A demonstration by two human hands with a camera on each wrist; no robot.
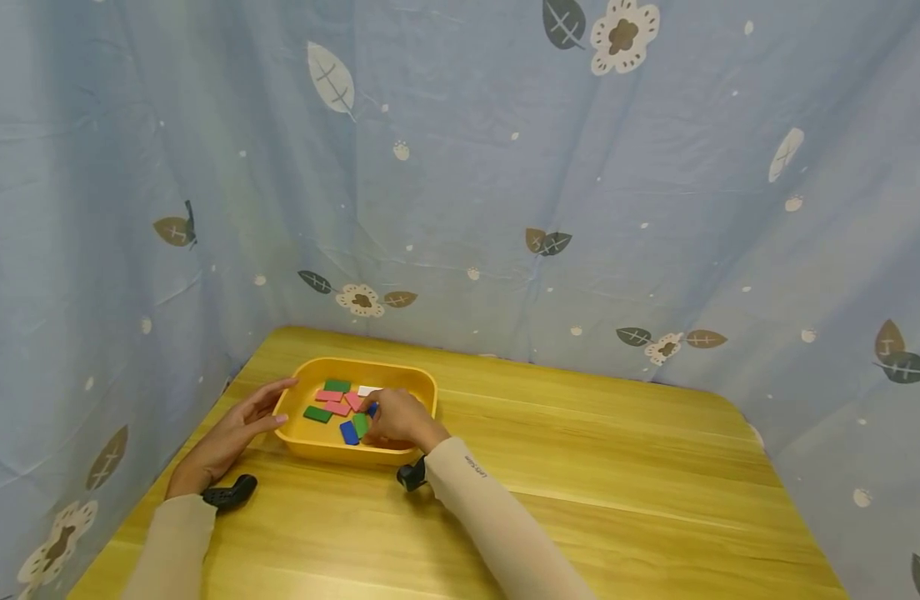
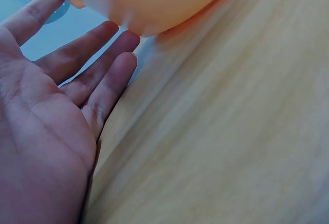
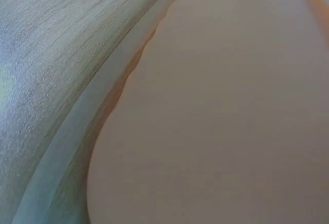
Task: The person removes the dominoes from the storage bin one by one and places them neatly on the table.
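Observation:
A yellow plastic tray (image 1: 332,452) stands on the wooden table. Several flat tiles lie in it: pink tiles (image 1: 337,408), dark green tiles (image 1: 317,414), a light green tile (image 1: 361,426), a blue tile (image 1: 349,432) and a white tile (image 1: 368,391). My right hand (image 1: 400,417) reaches inside at the tray's right half, curled fingertips pinching another blue tile (image 1: 372,409). At the left end, my left hand (image 1: 238,429) rests against the rim with fingers and thumb spread. In the left wrist view its fingers (image 2: 110,80) extend loosely toward the tray's outer wall (image 2: 149,3).
The wooden table (image 1: 580,467) extends to the right of the tray. A blue patterned curtain (image 1: 467,208) hangs behind it and along both sides. Each wrist carries a black camera mount (image 1: 231,493). The tray's wall (image 3: 216,106) fills most of the right wrist view.

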